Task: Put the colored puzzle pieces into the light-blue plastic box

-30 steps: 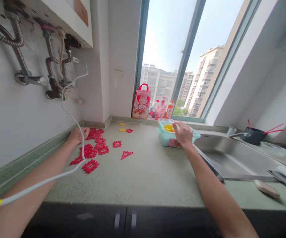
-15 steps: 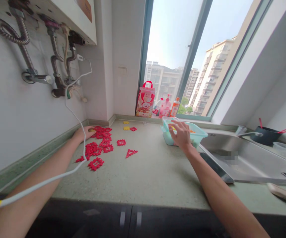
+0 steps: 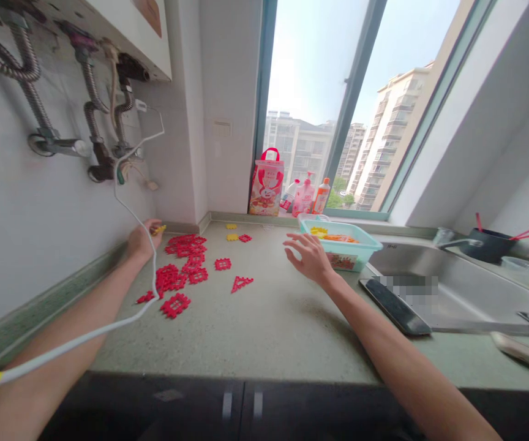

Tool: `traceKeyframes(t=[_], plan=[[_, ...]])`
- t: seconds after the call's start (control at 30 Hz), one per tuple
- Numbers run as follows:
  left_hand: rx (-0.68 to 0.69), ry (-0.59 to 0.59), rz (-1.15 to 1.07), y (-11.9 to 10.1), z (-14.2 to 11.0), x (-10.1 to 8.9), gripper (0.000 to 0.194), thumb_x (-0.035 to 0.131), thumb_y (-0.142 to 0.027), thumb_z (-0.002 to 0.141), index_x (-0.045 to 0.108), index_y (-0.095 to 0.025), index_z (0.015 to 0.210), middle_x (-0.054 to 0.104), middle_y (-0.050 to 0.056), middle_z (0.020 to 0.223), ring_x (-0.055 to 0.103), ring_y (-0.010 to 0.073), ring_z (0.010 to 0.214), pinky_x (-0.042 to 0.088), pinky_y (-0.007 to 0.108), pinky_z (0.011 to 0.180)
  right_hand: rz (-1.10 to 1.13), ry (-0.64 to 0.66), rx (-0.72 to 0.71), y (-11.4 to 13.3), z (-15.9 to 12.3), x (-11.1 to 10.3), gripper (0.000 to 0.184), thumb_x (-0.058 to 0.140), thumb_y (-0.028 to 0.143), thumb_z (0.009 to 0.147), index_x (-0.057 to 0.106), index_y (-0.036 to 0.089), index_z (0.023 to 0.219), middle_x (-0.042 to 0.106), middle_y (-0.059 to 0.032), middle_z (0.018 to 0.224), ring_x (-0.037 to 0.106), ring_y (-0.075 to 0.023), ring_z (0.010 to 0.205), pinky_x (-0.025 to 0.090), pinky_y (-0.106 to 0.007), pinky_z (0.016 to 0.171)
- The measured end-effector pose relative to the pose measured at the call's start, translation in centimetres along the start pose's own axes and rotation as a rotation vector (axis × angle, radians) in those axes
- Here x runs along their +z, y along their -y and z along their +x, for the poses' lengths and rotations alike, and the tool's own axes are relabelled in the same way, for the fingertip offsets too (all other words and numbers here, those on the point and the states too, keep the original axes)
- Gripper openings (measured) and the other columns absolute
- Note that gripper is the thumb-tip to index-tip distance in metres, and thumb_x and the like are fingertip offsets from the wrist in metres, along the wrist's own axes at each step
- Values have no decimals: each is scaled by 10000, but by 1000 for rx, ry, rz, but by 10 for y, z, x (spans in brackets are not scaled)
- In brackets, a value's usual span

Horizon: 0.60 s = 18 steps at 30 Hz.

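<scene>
Both arms (image 3: 368, 321) reach forward. The left hand (image 3: 141, 242) curls; the right hand (image 3: 313, 256) (back side up) spreads its fingers (image 3: 297, 237).

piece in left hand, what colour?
The piece at the left hand's fingertips is yellow; seen in the head view.

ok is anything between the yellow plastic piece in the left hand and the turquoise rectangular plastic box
Yes: the open right hand is left of the turquoise box, on the side toward the yellow piece. Flat red plastic pieces lie on the counter between. The white cable overlaps the left hand in view, depth unclear.
</scene>
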<state>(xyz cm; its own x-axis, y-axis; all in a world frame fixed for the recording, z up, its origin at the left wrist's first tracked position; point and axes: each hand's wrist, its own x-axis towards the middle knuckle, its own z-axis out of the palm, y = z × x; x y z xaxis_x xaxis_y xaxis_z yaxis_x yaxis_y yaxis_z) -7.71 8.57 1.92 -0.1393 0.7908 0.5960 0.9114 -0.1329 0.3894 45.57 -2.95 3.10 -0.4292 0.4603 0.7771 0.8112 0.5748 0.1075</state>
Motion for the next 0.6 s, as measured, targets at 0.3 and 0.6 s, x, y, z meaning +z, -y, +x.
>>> traceKeyframes(t=[0.3,0.6], plan=[[395,328,-672,-166,-67,6,748,816,-489,826,516,-254,1469,782,33,959,754,205,786,615,329,739,95,82,-245,43,0,17,521,661,309,981,537,255,1485,489,-153,1602,643,-270,1215,513,-463,1030],[318,727,-1025,-228,-130,24,882,872,-480,777,432,-269,1512,739,11,881,750,190,698,599,293,647,187,186,-411,65,0,24,231,628,421,1016,692,259,1167,757,-89,1233,689,-257,1067,503,-412,894]])
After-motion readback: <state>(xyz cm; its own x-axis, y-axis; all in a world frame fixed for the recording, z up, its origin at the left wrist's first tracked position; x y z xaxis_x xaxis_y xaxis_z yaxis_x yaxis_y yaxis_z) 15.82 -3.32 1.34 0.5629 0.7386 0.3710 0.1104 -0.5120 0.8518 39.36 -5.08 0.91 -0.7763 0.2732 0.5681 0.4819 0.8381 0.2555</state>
